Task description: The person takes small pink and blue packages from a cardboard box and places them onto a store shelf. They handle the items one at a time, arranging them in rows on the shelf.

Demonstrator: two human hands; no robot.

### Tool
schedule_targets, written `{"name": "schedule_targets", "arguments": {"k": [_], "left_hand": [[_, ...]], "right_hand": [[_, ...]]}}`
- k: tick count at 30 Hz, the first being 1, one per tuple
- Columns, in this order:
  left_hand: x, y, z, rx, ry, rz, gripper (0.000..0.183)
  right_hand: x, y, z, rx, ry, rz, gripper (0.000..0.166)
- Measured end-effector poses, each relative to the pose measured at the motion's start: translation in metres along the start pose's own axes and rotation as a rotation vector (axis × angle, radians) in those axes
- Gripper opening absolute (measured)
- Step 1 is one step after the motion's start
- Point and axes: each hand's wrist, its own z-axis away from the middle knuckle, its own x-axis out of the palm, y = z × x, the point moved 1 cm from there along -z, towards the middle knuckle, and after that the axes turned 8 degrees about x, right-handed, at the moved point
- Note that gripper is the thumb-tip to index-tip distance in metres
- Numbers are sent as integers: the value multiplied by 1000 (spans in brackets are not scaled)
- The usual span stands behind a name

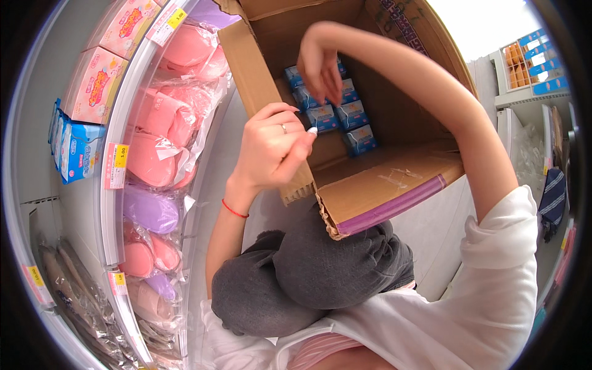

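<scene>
An open cardboard box stands before my knees, its flaps spread outward. Several small blue packages lie in rows at its bottom. My right hand hangs inside the box above them, fingers apart and pointing down, holding nothing that I can see. At the near left flap is my left hand, its fingers curled against the flap's edge; the fingertips are partly hidden, and whether they grip it is not clear.
Shelves on the left hold pink slippers and purple slippers in clear bags, pink boxes and a blue package. Price tags line the shelf edge. At the right are another shelf unit and a dark striped cloth item.
</scene>
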Motion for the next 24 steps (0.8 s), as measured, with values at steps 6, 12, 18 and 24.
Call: {"name": "schedule_targets", "arguments": {"k": [6, 12, 18, 24], "left_hand": [[8, 1, 1, -28, 106, 113, 32], [14, -5, 5, 31, 236, 220, 33], [3, 6, 1, -130, 170, 307, 44], [-8, 12, -9, -153, 33, 94, 45]], "right_hand": [[26, 10, -100, -18, 786, 647, 42], [60, 19, -154, 196, 953, 846, 46], [64, 14, -194, 220, 1086, 959, 40], [72, -14, -192, 169, 1027, 1490, 42]]}}
